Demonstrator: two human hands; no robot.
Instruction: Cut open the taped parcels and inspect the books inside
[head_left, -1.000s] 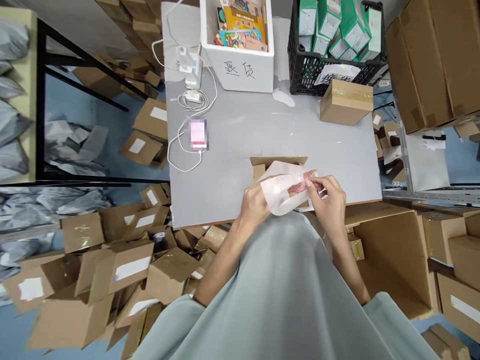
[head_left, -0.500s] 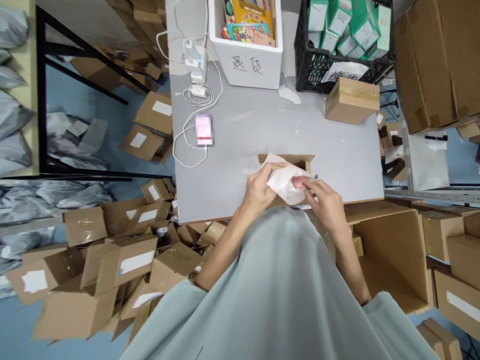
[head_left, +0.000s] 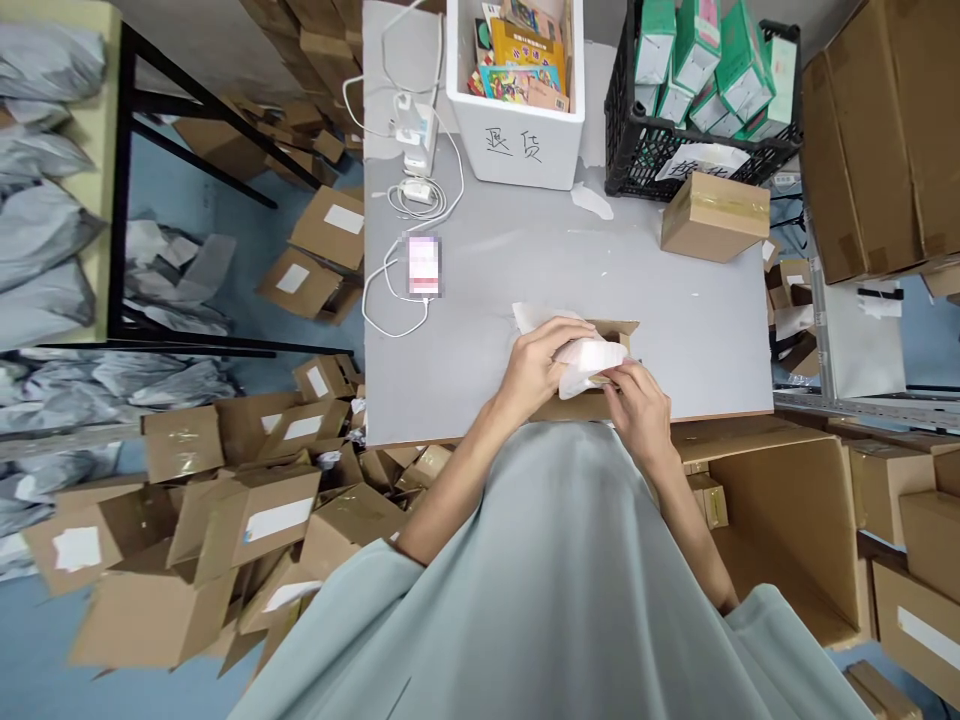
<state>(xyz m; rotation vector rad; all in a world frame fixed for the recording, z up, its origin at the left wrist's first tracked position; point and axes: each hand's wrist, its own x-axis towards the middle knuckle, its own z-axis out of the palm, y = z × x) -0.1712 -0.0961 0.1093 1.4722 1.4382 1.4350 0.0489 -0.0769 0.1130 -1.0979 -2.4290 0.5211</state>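
Between my hands is a small bundle wrapped in white foam sheet (head_left: 592, 356), held over an open cardboard box (head_left: 574, 407) at the table's front edge. My left hand (head_left: 541, 362) grips the wrap from the left, fingers curled over its top. A loose corner of the sheet sticks up behind those fingers. My right hand (head_left: 639, 402) pinches the lower right side of the wrap with thumb and fingertips. What lies inside the wrap is covered.
On the grey table (head_left: 517, 260) lie a phone (head_left: 424, 266) on a cable and a taped carton (head_left: 715, 216). Behind them stand a white foam bin (head_left: 517, 140) of books and a black crate (head_left: 626, 150) of green boxes. Cartons (head_left: 277, 510) crowd the floor at left; a large open carton (head_left: 795, 530) is at right.
The pink item that showed in the wrap's opening is now covered. My hands have turned the bundle and folded the sheet over. The whole view has shifted slightly.
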